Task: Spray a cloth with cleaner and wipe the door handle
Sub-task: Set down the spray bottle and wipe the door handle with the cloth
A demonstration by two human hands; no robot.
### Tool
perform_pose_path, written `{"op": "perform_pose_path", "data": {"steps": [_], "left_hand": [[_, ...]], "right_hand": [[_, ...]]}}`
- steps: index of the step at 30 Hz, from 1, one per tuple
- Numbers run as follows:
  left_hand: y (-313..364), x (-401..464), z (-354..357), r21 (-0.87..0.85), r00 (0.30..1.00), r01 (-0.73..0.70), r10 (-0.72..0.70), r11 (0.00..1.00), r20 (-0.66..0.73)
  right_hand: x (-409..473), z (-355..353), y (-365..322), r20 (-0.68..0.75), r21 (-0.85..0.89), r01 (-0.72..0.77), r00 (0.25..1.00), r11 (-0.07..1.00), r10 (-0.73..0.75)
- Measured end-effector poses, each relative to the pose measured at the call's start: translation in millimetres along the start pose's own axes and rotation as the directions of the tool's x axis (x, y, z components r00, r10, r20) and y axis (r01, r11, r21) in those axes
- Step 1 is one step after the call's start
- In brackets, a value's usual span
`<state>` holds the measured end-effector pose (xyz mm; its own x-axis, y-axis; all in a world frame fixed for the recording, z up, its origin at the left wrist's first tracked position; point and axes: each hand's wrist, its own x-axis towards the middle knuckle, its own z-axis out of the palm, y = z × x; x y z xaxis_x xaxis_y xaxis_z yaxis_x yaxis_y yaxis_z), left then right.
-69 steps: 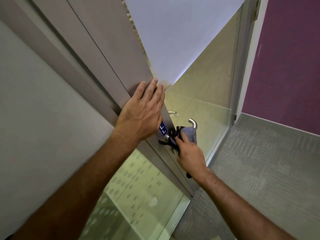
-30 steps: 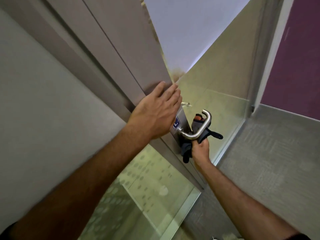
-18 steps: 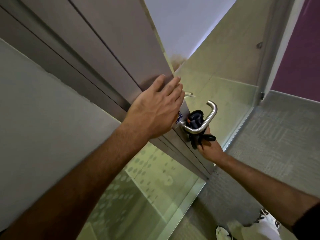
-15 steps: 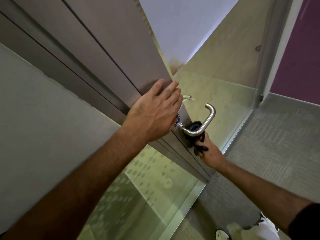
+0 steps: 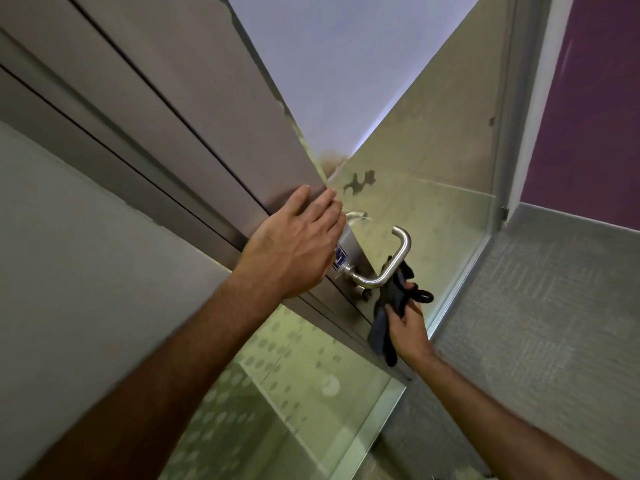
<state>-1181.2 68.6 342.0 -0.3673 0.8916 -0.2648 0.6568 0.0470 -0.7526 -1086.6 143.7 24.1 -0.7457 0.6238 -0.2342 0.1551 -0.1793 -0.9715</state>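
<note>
Right now the left hand lies flat and open against the metal door stile, gripping nothing, simply bracing the door so it cannot swing. The right hand is clenched around a dark cloth, bunched up and held at about 5 o'clock from the door handle, a brushed-metal lever whose grip bar runs up toward 1 o'clock. The cloth's upper edge meets the underside of the lever near its bend; the tail hangs down past the wrist.

The step in hand looks like wiping the lever's underside and bend. To do it well, I would wrap the cloth fully round the bar and not just dab from below, then draw it along the full length to the free end at 1 o'clock (the round base by the blue label needs a pass too). Keeping the flat palm firm should stop the door drifting under the rubbing pressure. No spray bottle is in view.
</note>
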Motion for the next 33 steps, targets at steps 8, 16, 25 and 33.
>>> {"op": "perform_pose_path", "data": {"steps": [8,16,25,33], "left_hand": [[1,0,-1,-0.006,1.000,-0.002,0.002,1.000,0.004],[1,-2,-1,-0.013,1.000,-0.006,0.006,1.000,-0.007],[0,-1,1,-0.032,1.000,-0.008,0.008,0.999,-0.013],[0,0,2,-0.030,0.999,-0.004,0.003,1.000,-0.052]], "right_hand": [[40,2,-30,0.303,-0.442,0.406,0.907,0.800,-0.293],[39,-15,-18,0.310,-0.677,0.365,0.929,0.639,-0.202],[9,-15,10,0.214,-0.623,0.083,0.975,0.778,0.067],[-19,25,-35,0.097,-0.212,-0.010,0.995,0.977,0.031]]}}
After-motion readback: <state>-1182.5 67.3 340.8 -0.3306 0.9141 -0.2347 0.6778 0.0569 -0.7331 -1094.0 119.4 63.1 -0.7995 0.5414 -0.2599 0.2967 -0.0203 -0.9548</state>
